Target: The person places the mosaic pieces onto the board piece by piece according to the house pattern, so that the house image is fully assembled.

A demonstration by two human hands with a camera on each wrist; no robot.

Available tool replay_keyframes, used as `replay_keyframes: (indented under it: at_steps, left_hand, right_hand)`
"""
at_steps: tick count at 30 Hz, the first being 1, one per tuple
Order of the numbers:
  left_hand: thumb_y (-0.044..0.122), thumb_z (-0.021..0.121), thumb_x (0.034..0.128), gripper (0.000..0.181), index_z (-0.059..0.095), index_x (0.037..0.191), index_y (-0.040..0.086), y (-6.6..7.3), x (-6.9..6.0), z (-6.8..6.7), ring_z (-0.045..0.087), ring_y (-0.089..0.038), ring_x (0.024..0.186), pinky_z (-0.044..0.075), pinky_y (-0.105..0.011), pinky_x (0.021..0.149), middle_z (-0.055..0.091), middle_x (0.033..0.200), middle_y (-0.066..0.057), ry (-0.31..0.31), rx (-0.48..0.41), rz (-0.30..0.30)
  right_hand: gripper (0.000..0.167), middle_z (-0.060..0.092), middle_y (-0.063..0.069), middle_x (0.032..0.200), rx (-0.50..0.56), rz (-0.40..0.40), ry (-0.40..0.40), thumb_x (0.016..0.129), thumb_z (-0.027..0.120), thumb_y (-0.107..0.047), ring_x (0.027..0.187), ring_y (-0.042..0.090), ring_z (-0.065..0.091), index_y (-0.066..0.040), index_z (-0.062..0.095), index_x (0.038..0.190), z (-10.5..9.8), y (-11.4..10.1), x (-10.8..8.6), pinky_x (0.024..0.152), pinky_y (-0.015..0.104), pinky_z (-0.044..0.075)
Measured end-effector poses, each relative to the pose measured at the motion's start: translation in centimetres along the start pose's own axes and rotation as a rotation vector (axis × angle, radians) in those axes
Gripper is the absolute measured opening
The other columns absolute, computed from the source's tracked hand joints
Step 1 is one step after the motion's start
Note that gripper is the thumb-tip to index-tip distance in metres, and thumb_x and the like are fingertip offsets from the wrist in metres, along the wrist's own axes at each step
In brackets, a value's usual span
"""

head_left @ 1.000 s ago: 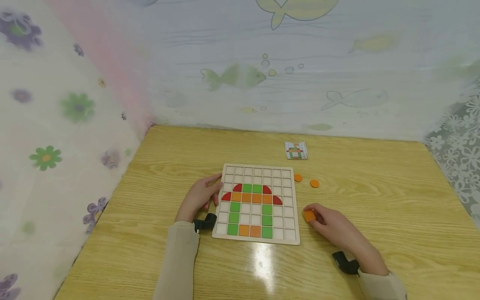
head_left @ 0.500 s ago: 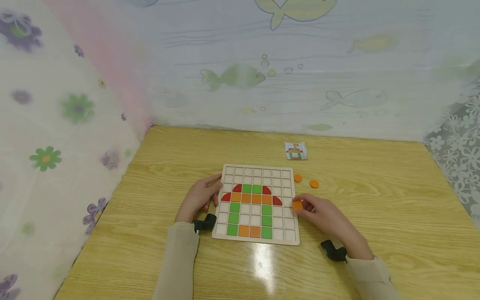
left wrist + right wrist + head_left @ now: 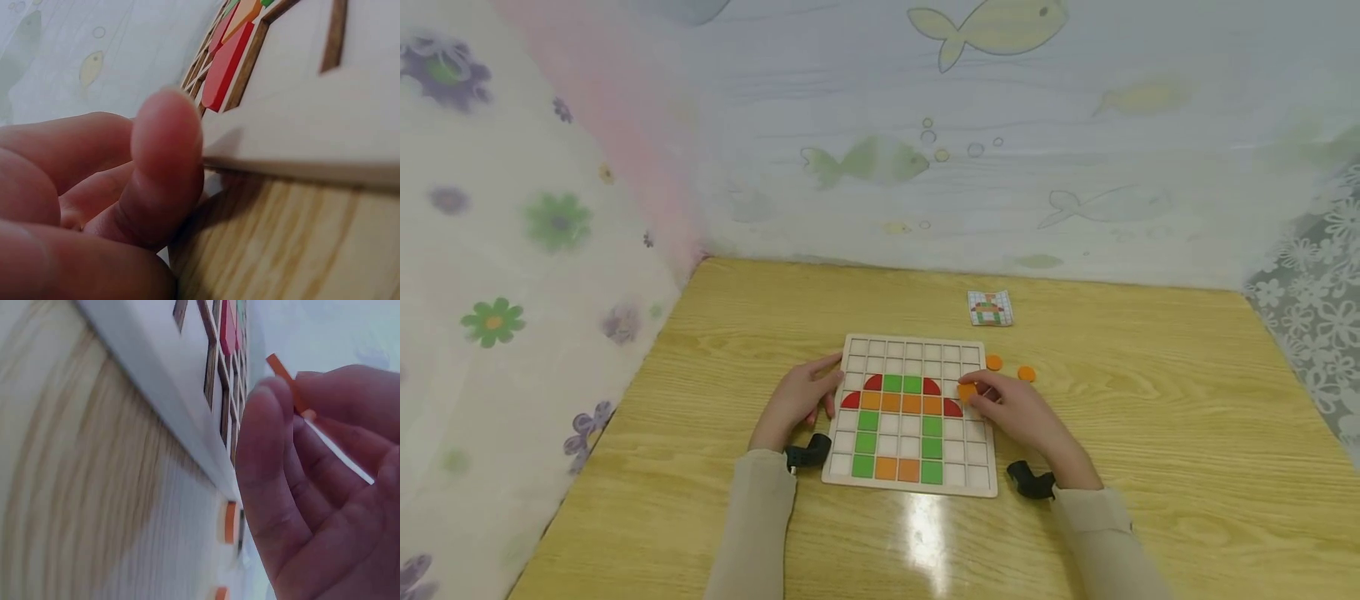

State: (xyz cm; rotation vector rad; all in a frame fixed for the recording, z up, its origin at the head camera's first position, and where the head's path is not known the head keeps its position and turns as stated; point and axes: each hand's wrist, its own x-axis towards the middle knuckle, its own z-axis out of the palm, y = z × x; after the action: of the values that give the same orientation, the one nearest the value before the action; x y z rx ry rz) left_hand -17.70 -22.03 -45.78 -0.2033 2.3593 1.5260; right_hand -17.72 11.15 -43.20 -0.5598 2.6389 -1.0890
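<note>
A pale wooden grid board (image 3: 908, 490) lies on the table, holding green tiles (image 3: 932, 426), orange tiles (image 3: 891, 402) and red quarter-round pieces (image 3: 952, 407). My left hand (image 3: 793, 404) rests against the board's left edge; in the left wrist view its thumb (image 3: 165, 150) is up against the rim. Between thumb and fingers, my right hand (image 3: 1022, 417) pinches an orange square tile (image 3: 967, 392) over the board's right side, right of the upper red piece. From the right wrist view the tile (image 3: 290, 384) appears tilted and raised off the board.
Two orange round pieces (image 3: 1026, 374) lie on the table (image 3: 1150, 400) beyond the right hand, one close to the board's edge. A small printed pattern card (image 3: 989, 308) is behind the board. A fish-patterned curtain (image 3: 865, 158) borders the table's far side.
My right hand has carried the orange tile leftward and away from me, from the table beside the board to above its right columns. The left hand has stayed at the board's edge.
</note>
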Motion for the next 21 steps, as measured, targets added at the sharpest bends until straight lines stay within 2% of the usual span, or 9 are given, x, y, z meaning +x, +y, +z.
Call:
replay_keyframes:
  at_steps: [6, 11, 16, 21]
  left_hand:
    - [0.041, 0.053, 0.0876, 0.04, 0.046, 0.127, 0.039, -0.2, 0.0, 0.4, 0.033, -0.016, 0.032, 0.029, -0.025, 0.031, 0.058, 0.058, -0.014, 0.017, 0.008, 0.002]
    - [0.042, 0.053, 0.087, 0.043, 0.045, 0.128, 0.037, -0.3, 0.0, 0.5, 0.034, -0.016, 0.032, 0.032, -0.026, 0.032, 0.059, 0.06, -0.014, -0.011, 0.006, -0.009]
    - [0.041, 0.053, 0.0879, 0.041, 0.045, 0.128, 0.039, -0.3, -0.2, 0.4, 0.034, -0.016, 0.033, 0.032, -0.026, 0.033, 0.059, 0.059, -0.014, 0.005, 0.023, -0.018]
    - [0.042, 0.053, 0.0876, 0.04, 0.045, 0.127, 0.039, 0.0, -0.1, 0.2, 0.034, -0.016, 0.032, 0.031, -0.026, 0.031, 0.058, 0.059, -0.015, 0.014, 0.014, 0.008]
  right_hand:
    - [0.026, 0.06, -0.005, 0.095, 0.026, -0.003, 0.025, 0.087, 0.059, -0.021, 0.08, 0.012, 0.053, -0.021, 0.061, 0.113, 0.5, -0.4, 1.3, 0.068, 0.03, 0.043]
    - [0.024, 0.061, -0.007, 0.102, 0.045, 0.03, 0.024, 0.087, 0.059, -0.021, 0.085, 0.012, 0.053, -0.024, 0.064, 0.11, 1.0, -0.9, 2.1, 0.075, 0.033, 0.043]
    - [0.023, 0.062, -0.007, 0.101, 0.069, 0.039, 0.019, 0.087, 0.058, -0.022, 0.083, 0.013, 0.054, -0.024, 0.065, 0.109, 1.4, -1.2, 3.2, 0.074, 0.032, 0.044]
    - [0.02, 0.061, -0.007, 0.096, 0.13, 0.083, 0.021, 0.086, 0.058, -0.022, 0.081, 0.014, 0.054, -0.026, 0.064, 0.104, 1.5, -1.4, 4.6, 0.072, 0.032, 0.044]
